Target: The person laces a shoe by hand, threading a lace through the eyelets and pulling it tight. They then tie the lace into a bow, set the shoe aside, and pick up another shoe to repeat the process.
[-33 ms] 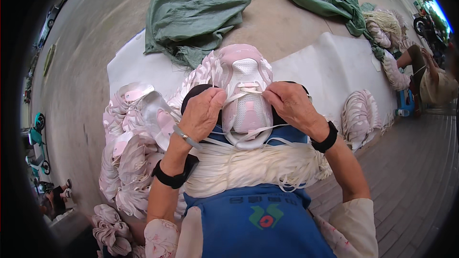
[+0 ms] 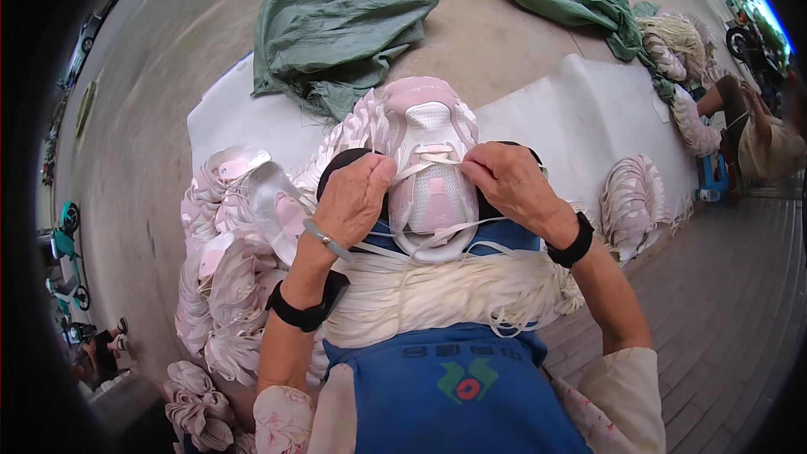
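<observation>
Propped on my lap is a pink and white shoe upper, with mesh on its tongue and toe. A cream shoelace crosses it near the middle. My left hand pinches the lace at the upper's left side. Across from it, my right hand is closed on the lace at the right edge. Its fingertips partly hide the lace there. Another length of lace runs loose across the upper's near end. A thick bundle of cream laces lies across my lap, over a blue apron.
Stacked pink uppers fill the left side, with another stack at right. White sheeting covers the ground ahead. Green sacks lie beyond it. A seated person is at far right, beside more uppers.
</observation>
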The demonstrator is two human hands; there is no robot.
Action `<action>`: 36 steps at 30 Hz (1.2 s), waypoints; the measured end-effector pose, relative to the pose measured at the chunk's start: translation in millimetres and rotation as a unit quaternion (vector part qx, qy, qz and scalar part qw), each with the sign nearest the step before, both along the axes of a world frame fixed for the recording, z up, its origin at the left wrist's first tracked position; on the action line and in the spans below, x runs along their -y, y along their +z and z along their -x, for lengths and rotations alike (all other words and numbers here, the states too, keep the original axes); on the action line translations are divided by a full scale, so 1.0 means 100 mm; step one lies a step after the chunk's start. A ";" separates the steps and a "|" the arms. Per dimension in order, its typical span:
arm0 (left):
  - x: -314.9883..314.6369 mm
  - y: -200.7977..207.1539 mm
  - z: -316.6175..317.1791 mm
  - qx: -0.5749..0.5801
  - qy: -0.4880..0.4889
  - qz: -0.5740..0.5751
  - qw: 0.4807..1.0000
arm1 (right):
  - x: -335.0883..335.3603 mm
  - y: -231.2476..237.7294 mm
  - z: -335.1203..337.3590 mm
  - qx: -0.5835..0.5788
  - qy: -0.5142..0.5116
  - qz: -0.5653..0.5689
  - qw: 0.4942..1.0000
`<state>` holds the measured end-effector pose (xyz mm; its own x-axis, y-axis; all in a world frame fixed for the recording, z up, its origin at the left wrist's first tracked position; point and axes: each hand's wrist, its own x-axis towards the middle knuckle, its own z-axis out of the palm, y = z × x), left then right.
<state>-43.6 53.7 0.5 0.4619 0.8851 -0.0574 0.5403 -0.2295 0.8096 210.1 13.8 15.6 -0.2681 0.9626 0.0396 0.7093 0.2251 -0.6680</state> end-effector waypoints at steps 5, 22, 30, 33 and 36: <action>-0.05 0.05 -0.05 -0.036 -0.021 0.069 0.997 | 0.06 -0.01 -0.08 0.026 -0.006 -0.073 0.997; 0.28 0.20 0.04 0.062 0.145 -0.050 0.986 | 0.47 0.23 -0.30 0.001 0.062 0.042 0.997; 0.33 0.07 -0.13 -0.009 0.065 -0.051 0.997 | 0.43 0.01 -0.43 0.016 0.020 0.012 1.000; 0.29 0.07 -0.19 -0.089 0.052 -0.114 0.988 | 0.43 -0.01 -0.55 0.037 -0.051 0.013 0.998; 0.27 0.04 -0.21 -0.089 0.072 -0.142 0.983 | 0.48 0.05 -0.66 0.131 -0.066 0.031 0.989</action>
